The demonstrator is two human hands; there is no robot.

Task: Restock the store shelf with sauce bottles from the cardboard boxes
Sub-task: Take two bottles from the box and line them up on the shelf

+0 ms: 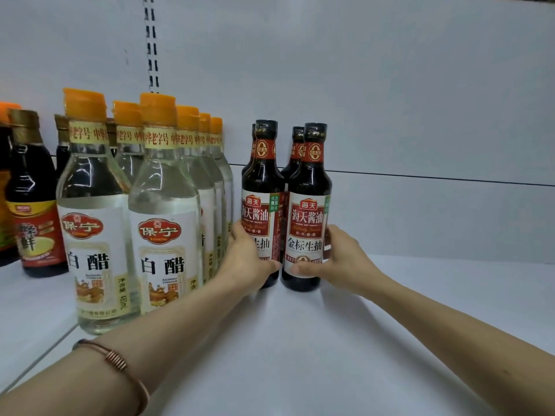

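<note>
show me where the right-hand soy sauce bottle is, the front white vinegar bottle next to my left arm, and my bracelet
right-hand soy sauce bottle (pixel 306 223): head view, on its front label.
front white vinegar bottle (pixel 163 235): head view, on its white label.
bracelet (pixel 115 360): head view, on the coiled part at the left wrist.

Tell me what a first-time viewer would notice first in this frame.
Centre frame, the left hand and right hand each grip a dark soy sauce bottle, left bottle and right bottle, standing upright side by side on the white shelf, with two more behind. To their left stand rows of clear white vinegar bottles with orange caps.
</note>
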